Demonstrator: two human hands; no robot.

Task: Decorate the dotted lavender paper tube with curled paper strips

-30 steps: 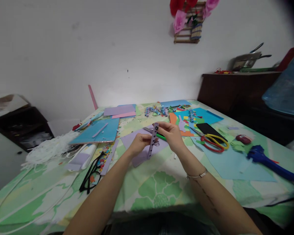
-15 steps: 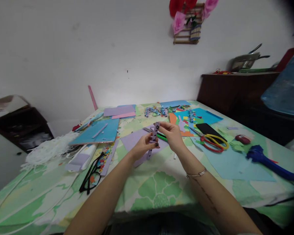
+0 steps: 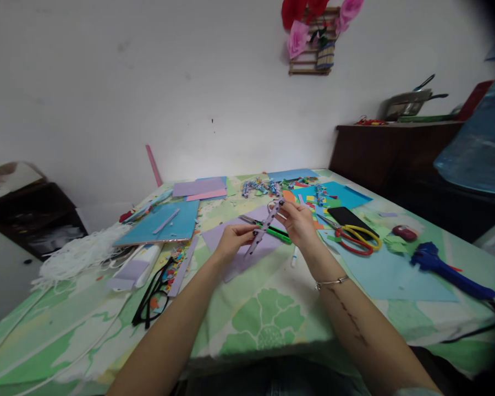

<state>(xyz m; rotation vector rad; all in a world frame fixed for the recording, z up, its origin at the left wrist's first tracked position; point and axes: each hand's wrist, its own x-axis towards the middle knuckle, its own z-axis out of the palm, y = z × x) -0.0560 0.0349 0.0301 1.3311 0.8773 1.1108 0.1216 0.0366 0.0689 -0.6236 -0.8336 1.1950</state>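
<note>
A narrow purple paper strip with dark dots (image 3: 268, 221) slants up to the right above the middle of the table. My left hand (image 3: 234, 241) pinches its lower part between thumb and fingers. Near the upper end, my right hand (image 3: 297, 221) holds the same strip with closed fingers. Beneath both hands lies a larger purple sheet (image 3: 214, 236), partly covered. A green cutter (image 3: 278, 234) rests on that sheet, just behind the strip. On the cloth below my right hand is a small white stick or pen (image 3: 294, 257).
Red and yellow scissors (image 3: 357, 239), a black phone (image 3: 346, 216) and a blue glue gun (image 3: 449, 269) lie on the right. Black glasses (image 3: 154, 300), white string (image 3: 78, 256) and a blue sheet (image 3: 165, 220) are on the left. Curled paper pieces (image 3: 259, 187) sit behind.
My right hand has moved up and to the right, and my left hand slightly left. The strip, upright before, now slants and shows more of its length. The view has shifted a little.
</note>
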